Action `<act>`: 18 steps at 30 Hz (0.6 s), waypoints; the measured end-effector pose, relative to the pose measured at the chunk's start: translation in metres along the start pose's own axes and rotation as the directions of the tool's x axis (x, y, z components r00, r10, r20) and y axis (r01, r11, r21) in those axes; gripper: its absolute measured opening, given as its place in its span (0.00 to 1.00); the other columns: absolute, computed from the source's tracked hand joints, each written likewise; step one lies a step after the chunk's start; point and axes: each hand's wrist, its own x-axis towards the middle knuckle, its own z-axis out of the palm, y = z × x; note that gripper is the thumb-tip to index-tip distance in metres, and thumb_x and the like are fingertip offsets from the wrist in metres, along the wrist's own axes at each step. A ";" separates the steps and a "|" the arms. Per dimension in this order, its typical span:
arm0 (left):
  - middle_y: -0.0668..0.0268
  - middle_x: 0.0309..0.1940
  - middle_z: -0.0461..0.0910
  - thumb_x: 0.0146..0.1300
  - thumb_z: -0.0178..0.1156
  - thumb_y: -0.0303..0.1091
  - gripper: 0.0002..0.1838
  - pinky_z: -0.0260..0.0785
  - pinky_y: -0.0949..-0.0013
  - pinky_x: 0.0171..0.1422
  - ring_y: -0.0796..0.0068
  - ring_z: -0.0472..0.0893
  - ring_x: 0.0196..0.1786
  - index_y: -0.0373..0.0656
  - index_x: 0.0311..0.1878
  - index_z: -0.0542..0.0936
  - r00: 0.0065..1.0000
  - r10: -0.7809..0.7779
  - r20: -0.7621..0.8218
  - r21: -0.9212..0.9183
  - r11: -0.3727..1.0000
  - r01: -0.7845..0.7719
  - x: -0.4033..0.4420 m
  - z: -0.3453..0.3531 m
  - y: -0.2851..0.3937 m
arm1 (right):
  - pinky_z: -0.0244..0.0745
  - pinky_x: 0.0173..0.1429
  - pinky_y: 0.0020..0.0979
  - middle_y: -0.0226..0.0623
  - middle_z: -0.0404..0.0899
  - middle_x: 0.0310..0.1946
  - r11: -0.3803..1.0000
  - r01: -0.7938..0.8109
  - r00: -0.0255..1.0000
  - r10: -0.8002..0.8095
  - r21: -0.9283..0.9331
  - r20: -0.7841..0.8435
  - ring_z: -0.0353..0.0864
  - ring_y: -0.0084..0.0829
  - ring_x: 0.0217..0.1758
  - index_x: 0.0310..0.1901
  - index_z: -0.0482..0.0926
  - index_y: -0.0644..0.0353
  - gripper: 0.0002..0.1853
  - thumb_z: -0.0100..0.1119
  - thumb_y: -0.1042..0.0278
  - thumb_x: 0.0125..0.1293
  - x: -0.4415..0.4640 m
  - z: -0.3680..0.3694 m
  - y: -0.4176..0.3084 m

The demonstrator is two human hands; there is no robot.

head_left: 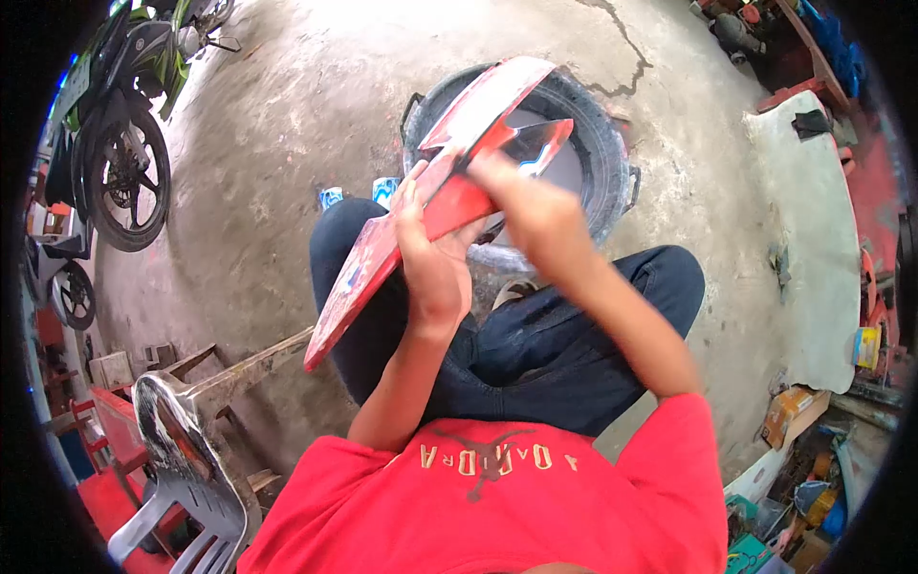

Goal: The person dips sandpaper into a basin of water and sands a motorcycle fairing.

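A long, pointed motorcycle fairing panel, red with worn whitish patches, slants across my lap over the basin. My left hand grips it from below, with the thumb along its near face and the fingers partly hidden behind it. My right hand is closed and pressed to the panel's middle, smeared by motion. A small dark piece shows by its fingertips, too blurred to name. Under the panel's far end stands a round black basin with a greyish, wet-looking rim.
Two blue-and-white packets or cups are on the concrete floor by my left knee. A motorcycle stands at the left. A grey plastic chair is at lower left. A pale sheet and a cardboard box lie right.
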 end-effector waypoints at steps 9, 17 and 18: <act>0.51 0.67 0.74 0.80 0.36 0.50 0.29 0.72 0.48 0.71 0.55 0.77 0.68 0.38 0.71 0.67 0.999 -0.005 -0.032 0.034 0.999 0.006 -0.002 0.002 0.002 | 0.86 0.53 0.36 0.46 0.85 0.55 0.984 -0.178 0.980 0.180 -0.027 0.089 0.88 0.40 0.56 0.60 0.80 0.62 0.23 0.61 0.70 0.62 0.013 -0.001 0.011; 0.49 0.67 0.74 0.79 0.36 0.48 0.29 0.72 0.46 0.72 0.52 0.77 0.68 0.36 0.71 0.66 1.000 0.011 -0.015 0.028 1.000 -0.011 -0.002 0.001 0.000 | 0.85 0.53 0.39 0.46 0.85 0.55 0.993 -0.118 0.992 0.118 0.005 0.034 0.87 0.41 0.58 0.59 0.80 0.62 0.20 0.58 0.72 0.64 0.019 0.003 0.014; 0.49 0.67 0.74 0.79 0.36 0.48 0.29 0.72 0.46 0.72 0.52 0.77 0.68 0.36 0.71 0.66 1.000 0.009 -0.017 0.031 0.999 -0.009 -0.003 0.001 -0.001 | 0.84 0.56 0.39 0.47 0.84 0.56 0.978 -0.207 0.977 0.206 0.006 0.052 0.86 0.43 0.57 0.59 0.79 0.63 0.21 0.57 0.72 0.64 0.026 0.003 0.026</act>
